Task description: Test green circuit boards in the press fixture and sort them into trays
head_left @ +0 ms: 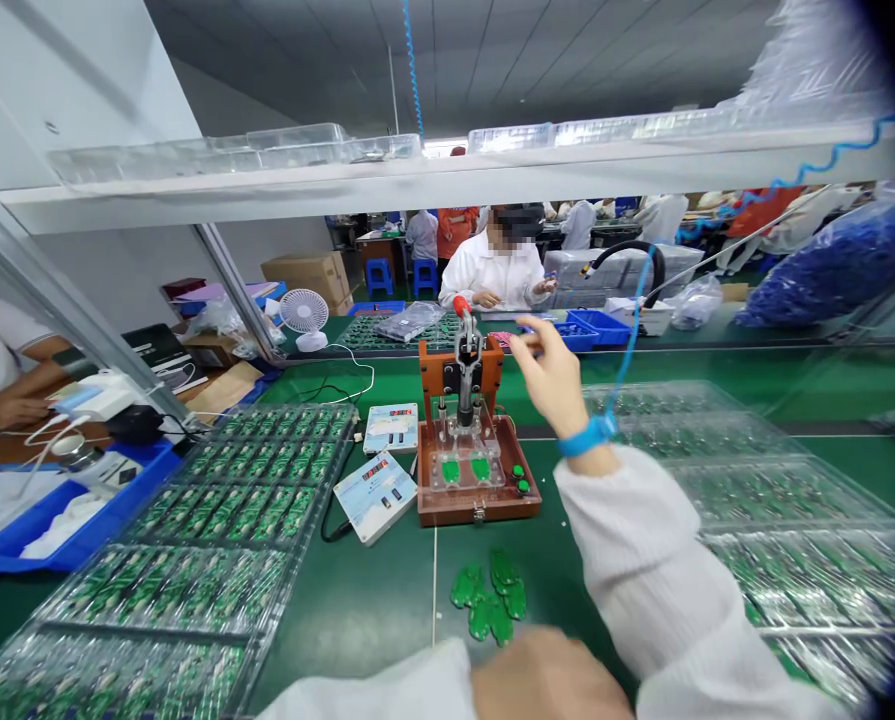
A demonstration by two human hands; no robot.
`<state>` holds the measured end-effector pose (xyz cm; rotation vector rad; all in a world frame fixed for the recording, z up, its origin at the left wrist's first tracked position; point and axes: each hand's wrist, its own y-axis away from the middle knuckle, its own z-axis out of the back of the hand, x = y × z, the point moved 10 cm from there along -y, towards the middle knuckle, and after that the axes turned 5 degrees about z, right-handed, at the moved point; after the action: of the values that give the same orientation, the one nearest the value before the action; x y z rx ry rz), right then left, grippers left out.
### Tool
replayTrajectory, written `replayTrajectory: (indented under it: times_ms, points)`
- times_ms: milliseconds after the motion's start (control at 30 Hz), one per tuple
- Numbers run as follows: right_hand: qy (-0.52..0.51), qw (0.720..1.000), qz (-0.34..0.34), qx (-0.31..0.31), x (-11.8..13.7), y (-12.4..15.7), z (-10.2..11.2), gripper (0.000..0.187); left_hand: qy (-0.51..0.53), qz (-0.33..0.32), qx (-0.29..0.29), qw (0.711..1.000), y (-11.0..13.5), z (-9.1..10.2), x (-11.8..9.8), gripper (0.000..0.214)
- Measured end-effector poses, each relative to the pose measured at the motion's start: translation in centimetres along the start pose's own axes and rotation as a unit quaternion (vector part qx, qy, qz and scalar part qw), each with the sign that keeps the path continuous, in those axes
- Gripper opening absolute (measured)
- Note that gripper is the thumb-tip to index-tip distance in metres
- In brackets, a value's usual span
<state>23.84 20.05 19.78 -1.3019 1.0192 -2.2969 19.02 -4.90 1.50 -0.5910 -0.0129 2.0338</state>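
Note:
My right hand (553, 372) is raised beside the red-knobbed lever (463, 325) of a small press fixture (471, 450), fingers loosely curled and holding nothing, apart from the lever. A blue wrist strap (588, 434) with a coiled blue cord sits on that wrist. Two green circuit boards (465, 468) lie under the fixture's clear plate. My left hand (548, 678) is low at the near edge, blurred, close to a small heap of loose green boards (492, 597); its fingers do not show.
Clear trays of green boards (214, 520) fill the left of the green table (387, 600), and more trays (762, 500) the right. Two small meter boxes (383, 465) sit left of the fixture. A person in white sits opposite; another person's arm is far left, near a blue bin (79, 540).

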Motion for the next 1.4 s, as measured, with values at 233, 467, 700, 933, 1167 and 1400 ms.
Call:
replayTrajectory:
  times_ms: [233,467,700,933,1167,1400]
  points:
    - [0.043,0.989,-0.020,0.142,-4.1,13.7,-3.2,0.026,-0.072,0.289,-0.324,0.898,5.3,14.6,16.3,0.026]
    - [0.018,0.979,-0.056,0.197,-3.5,14.2,-6.7,0.016,-0.113,0.305,-0.284,0.902,3.4,13.8,20.0,0.030]
    - [-0.134,0.952,-0.150,0.230,-4.0,16.2,-5.0,0.015,0.005,0.326,-0.384,0.864,7.2,14.1,19.2,0.035]
    - [-0.230,0.919,-0.177,0.267,-2.4,18.3,-5.1,0.026,0.107,0.292,-0.359,0.880,6.1,12.0,16.6,0.034]
    - [-0.064,0.968,-0.227,0.089,-11.9,8.9,3.2,0.030,0.020,0.170,-0.405,0.898,5.6,12.5,13.5,0.013]
    - [0.123,0.934,-0.334,0.036,-22.9,2.7,10.4,0.033,-0.001,0.133,-0.381,0.915,5.0,11.1,12.8,0.015]
